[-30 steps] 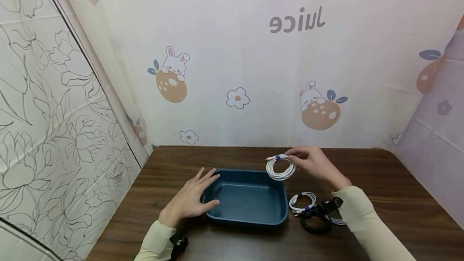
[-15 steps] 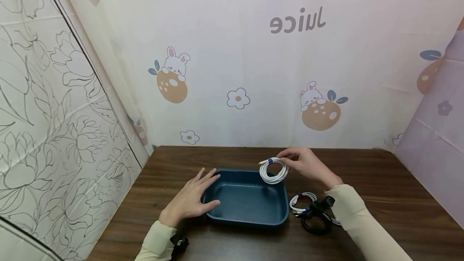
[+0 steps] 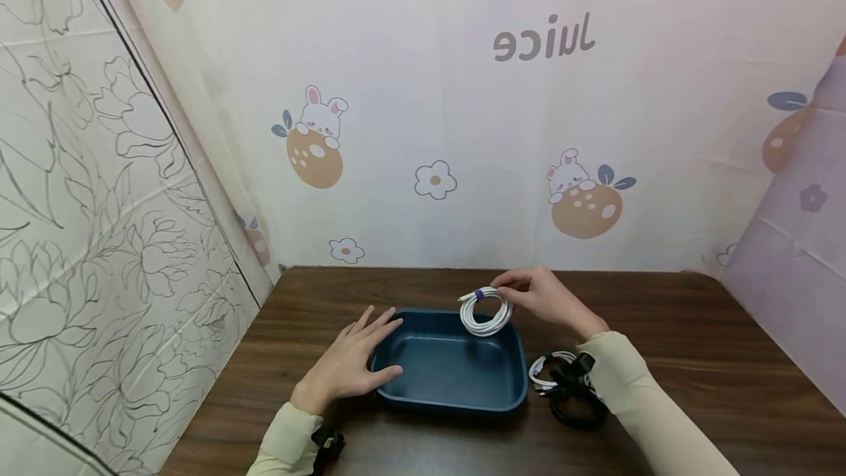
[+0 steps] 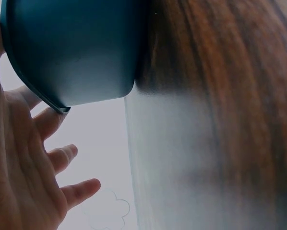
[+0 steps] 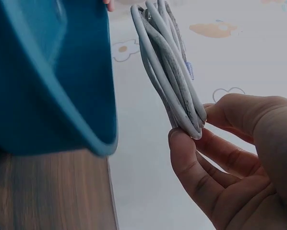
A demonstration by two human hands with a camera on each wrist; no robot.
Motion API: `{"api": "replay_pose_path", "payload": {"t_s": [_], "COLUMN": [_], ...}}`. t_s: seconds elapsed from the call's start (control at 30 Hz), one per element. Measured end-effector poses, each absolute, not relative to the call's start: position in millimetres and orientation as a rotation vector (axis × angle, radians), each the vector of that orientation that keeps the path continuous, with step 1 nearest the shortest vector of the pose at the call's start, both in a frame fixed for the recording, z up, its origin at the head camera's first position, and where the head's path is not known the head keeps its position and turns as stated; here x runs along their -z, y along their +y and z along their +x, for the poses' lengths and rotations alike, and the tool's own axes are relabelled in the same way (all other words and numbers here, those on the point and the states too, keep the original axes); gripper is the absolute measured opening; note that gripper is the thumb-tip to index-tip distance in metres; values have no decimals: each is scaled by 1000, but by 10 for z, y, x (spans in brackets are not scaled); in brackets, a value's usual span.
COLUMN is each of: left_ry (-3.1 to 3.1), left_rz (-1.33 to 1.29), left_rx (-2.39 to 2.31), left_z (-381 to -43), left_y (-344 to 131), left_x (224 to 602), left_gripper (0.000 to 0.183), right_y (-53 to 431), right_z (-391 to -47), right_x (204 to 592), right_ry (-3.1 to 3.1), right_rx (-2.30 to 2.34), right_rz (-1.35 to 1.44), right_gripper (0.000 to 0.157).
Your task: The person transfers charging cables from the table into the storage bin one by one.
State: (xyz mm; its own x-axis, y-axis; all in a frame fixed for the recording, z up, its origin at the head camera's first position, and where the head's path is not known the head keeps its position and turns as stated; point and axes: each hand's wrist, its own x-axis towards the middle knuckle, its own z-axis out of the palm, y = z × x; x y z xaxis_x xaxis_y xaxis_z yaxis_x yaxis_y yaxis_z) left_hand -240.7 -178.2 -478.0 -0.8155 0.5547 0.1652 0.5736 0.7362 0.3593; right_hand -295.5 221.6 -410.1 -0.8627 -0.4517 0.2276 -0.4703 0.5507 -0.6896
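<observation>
A coiled white cable (image 3: 485,314) with a purple tie hangs over the far right part of a dark teal tray (image 3: 456,380). My right hand (image 3: 545,296) pinches the coil's right edge between thumb and fingertips. In the right wrist view the coil (image 5: 170,72) appears edge-on, held beside the tray's rim (image 5: 71,105). My left hand (image 3: 346,362) rests with spread, straight fingers at the tray's left rim. The left wrist view has that palm (image 4: 23,163) next to the tray's outer wall (image 4: 76,57), the fingertips right at the rim.
Right of the tray, a coiled white cable (image 3: 542,369) and a coiled black cable (image 3: 578,417) lie on the brown wooden table (image 3: 714,358), partly covered by the right wrist's black camera mount (image 3: 578,373). A patterned curtain (image 3: 436,109) stands behind the table.
My right hand has carried the coiled white cable leftward, from near the tray's right rim to farther over the tray. My left hand and the tray have stayed in place.
</observation>
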Motion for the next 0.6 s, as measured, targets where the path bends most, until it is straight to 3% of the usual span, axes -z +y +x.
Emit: {"api": "replay_pose_path", "payload": {"t_s": [0.6], "left_ry": [-2883], "left_rz": [-929], "left_rx": [604], "left_z": [-2423], "left_y": [-1794], "left_x": [4795], "left_gripper": [81], "right_y": [1825], "right_z": [-3016], "right_x": [4150], "right_ry": [-2779], "right_rx": [-1329], "right_rz": [843], "right_gripper": [16]}}
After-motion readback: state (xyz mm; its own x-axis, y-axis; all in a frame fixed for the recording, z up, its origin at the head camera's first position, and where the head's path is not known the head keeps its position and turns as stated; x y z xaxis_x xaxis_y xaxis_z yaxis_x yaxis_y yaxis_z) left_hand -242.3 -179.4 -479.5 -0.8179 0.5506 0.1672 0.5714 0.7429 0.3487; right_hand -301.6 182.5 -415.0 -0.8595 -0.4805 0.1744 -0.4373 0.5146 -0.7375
